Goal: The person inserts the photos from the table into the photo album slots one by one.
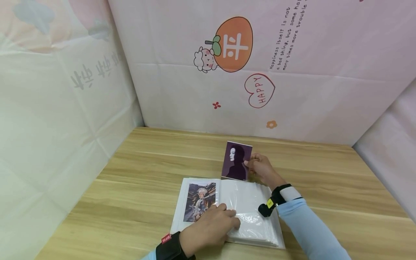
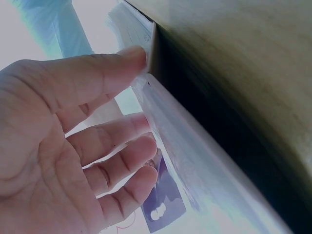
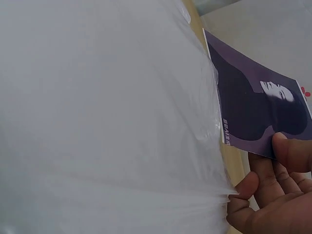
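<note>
An open photo album (image 1: 250, 231) lies on the table. Its left page carries a photo (image 1: 199, 202) of a person in a pale headdress; the right page has clear plastic sleeves (image 3: 122, 122) with nothing but white visible in them. My right hand (image 1: 261, 168) pinches the right side of a purple photo card (image 1: 236, 160) with a dark figure on it, held at the album's far edge. In the right wrist view, lower fingertips touch the sleeve's creased edge. My left hand (image 1: 212, 224) rests across the middle of the album, fingers loosely bent, thumb against an edge in the left wrist view.
A wood-grain table (image 1: 136, 195) extends around the album. Behind it hangs a pale printed cloth (image 1: 175, 97) with cartoon drawings and lettering. More cloth (image 1: 58, 144) hangs along the left side and at the right.
</note>
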`<state>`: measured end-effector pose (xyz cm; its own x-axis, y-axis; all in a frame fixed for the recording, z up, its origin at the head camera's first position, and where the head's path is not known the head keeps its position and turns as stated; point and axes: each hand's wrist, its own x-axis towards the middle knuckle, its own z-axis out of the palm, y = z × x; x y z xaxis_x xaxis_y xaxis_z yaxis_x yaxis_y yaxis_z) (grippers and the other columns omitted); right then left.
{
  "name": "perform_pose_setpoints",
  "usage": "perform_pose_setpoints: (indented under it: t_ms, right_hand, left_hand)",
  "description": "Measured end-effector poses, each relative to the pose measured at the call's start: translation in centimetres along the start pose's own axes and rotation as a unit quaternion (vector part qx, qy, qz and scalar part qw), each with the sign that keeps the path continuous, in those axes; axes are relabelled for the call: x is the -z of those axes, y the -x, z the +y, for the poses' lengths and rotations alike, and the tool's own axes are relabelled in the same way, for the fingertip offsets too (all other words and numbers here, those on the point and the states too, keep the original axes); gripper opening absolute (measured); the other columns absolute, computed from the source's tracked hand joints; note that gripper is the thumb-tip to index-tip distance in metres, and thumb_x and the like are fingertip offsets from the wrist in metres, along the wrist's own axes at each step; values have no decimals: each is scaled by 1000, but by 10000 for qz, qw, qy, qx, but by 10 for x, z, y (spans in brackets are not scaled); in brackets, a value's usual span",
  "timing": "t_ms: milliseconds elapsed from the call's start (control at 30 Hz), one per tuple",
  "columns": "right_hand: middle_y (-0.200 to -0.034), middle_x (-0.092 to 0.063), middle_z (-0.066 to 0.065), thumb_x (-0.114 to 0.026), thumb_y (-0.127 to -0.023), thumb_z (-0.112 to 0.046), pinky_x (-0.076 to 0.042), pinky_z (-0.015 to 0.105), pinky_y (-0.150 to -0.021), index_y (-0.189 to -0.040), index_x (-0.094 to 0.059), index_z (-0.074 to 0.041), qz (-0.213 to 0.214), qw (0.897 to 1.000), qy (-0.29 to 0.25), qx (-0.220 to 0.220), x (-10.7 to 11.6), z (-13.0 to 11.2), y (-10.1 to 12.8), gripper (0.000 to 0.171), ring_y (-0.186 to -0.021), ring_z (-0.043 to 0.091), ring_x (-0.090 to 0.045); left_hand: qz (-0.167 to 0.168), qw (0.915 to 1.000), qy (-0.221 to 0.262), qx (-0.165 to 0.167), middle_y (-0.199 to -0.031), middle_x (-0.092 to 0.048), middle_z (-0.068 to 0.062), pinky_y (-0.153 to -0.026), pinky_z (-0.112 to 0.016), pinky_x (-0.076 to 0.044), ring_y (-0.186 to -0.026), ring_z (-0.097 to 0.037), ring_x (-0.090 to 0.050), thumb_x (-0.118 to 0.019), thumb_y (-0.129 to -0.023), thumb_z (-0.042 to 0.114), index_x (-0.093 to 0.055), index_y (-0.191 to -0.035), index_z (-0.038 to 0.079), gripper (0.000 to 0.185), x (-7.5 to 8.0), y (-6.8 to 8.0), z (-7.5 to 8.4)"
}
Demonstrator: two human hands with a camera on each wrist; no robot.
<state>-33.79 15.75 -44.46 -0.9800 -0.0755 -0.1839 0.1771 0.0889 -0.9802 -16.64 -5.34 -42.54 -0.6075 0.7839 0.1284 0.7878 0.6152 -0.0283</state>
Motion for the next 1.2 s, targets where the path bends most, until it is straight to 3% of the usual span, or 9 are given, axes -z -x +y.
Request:
perform_pose_setpoints:
  t_ms: [300, 967, 1200]
  right_hand:
    - [-70, -47, 1, -60, -87, 0, -39, 25, -54, -94, -43, 2, -88, 9995, -272, -147, -1, 1, 3, 18, -57, 12, -42]
    - [-71, -53, 3, -60, -86, 1, -40, 27, -58, -94, -44, 3, 85, 9979, -639, 73, -5, 1, 1, 18, -60, 13, -46]
    - [-77, -57, 6, -66, -82, -4, -44, 27, -60, -89, -46, 2, -259, 9968, -643, 395, -9, 2, 5, 22, -65, 13, -51]
  left_hand:
    - [-45, 10000, 20, 15, -85, -56, 15, -58, -19, -31, -77, -8, -47, -80, -63, 20, -68, -93, 30, 34, 0, 0, 1]
    - [80, 10000, -21, 13, -81, -57, 17, -56, -18, -27, -73, -7, -44, -81, -59, 17, -68, -87, 30, 33, -1, 0, 2]
    - [163, 9998, -71, -32, -80, -57, 17, -55, -18, -26, -72, -7, -44, -80, -59, 15, -68, -85, 30, 32, -1, 0, 2]
